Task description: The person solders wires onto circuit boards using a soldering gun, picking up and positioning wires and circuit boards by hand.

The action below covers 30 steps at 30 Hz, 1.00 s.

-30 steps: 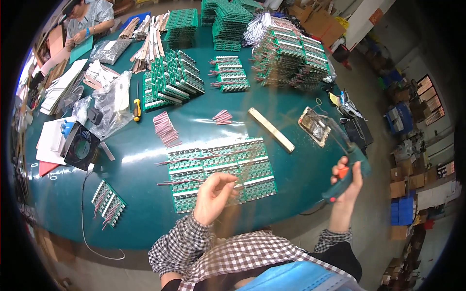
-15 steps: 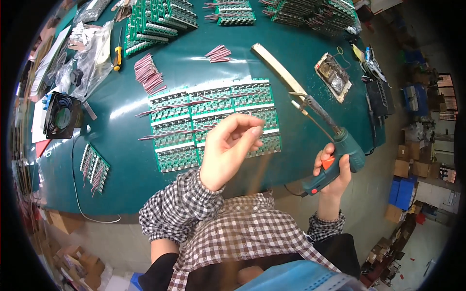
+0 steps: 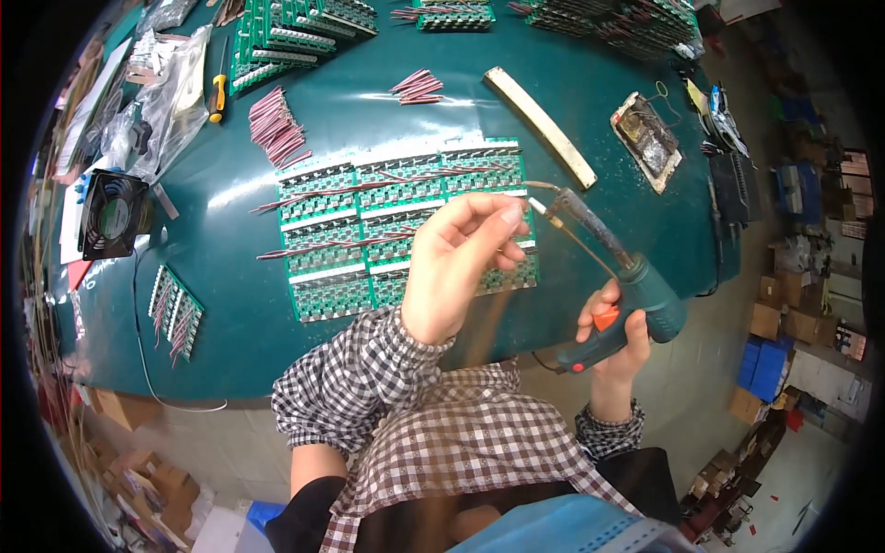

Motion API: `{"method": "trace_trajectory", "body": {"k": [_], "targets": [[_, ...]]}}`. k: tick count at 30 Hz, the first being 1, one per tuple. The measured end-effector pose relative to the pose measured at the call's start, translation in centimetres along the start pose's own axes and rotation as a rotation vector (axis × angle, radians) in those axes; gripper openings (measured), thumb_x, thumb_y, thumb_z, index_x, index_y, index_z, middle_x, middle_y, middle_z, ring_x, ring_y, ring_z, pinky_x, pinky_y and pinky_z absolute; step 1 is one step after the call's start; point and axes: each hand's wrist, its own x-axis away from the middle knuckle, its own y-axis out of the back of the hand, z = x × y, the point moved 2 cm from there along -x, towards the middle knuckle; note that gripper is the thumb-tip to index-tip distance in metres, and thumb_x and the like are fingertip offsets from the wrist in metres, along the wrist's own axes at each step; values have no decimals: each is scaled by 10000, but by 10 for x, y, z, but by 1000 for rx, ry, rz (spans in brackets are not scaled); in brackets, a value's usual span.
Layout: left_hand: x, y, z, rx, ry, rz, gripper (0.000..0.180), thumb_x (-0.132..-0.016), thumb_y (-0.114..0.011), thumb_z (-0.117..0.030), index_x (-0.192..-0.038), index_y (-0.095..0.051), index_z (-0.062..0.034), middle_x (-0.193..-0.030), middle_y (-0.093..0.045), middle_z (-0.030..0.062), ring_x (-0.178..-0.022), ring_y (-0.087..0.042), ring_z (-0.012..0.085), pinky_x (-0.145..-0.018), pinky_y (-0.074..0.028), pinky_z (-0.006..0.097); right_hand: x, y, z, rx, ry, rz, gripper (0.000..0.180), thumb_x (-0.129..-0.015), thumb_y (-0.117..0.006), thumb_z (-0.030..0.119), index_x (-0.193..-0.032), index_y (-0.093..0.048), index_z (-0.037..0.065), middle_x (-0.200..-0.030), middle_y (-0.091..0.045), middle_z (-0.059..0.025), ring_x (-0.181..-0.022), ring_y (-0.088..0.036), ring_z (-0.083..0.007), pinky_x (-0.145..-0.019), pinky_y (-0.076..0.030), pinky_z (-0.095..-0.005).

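My right hand [image 3: 615, 336] grips a dark green soldering gun [image 3: 653, 297] with an orange trigger, its finger at the trigger. The gun's metal barrel and thin feed tube point up and left, ending just right of my left fingertips. My left hand [image 3: 464, 258] is closed in a pinch above the right part of a block of green circuit boards [image 3: 323, 232]; whatever lies between the fingertips is too small to make out. Red and dark wires [image 3: 318, 198] run in two rows across the boards. My left hand hides part of the lower right boards.
Beyond the boards lie two bundles of wires [image 3: 276, 127] and a cream bar [image 3: 542, 127]. A soldering tray [image 3: 648, 143] sits at right. Stacked circuit boards [image 3: 295, 41] line the far edge. At left are a fan [image 3: 114, 215], a screwdriver [image 3: 218, 99] and a small wired board [image 3: 175, 311].
The soldering gun has moved left, from the cream bar's near end to beside my left fingertips. My left hand has shifted slightly right and away from me, still pinched.
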Motion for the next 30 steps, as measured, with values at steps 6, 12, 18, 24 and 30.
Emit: {"method": "trace_trajectory", "body": {"k": [6,12,18,24,30], "targets": [[-2,1,3,104,87,9,161,-883,-555,-147,-982,-566,-20,-830,-598,29,-672,-544,64,-602,-447,184,3,-4,-1,210,-22,-42,489,-831,-569,424,-992,-463,-25,-801,-538,-87,-699,-574,-178,-520,-506,-238],[-3,2,4,191,159,-10,134,-888,-545,-142,-961,-563,-31,-823,-597,30,-671,-538,64,-601,-444,182,5,-2,-5,230,-12,-31,476,-835,-570,405,-1002,-469,-29,-808,-544,-93,-700,-582,-183,-534,-508,-244],[-4,7,11,185,176,-19,140,-886,-546,-143,-953,-561,-21,-821,-597,36,-663,-534,72,-608,-442,191,7,1,-10,229,-38,-80,465,-836,-565,404,-995,-478,-24,-815,-549,-94,-692,-584,-188,-522,-505,-250],[1,9,-1,-58,137,-28,204,-879,-541,-105,-1047,-560,8,-873,-612,69,-681,-558,88,-611,-456,202,-10,20,-2,-83,59,-154,440,-868,-523,406,-988,-483,-16,-806,-544,-81,-696,-563,-180,-487,-490,-253],[15,28,-14,-295,-17,54,162,-861,-550,-36,-1010,-575,22,-894,-618,86,-707,-590,102,-625,-487,211,-31,66,-1,-292,145,-292,394,-871,-515,436,-946,-477,50,-777,-507,-30,-670,-506,-140,-535,-441,-237]]}}
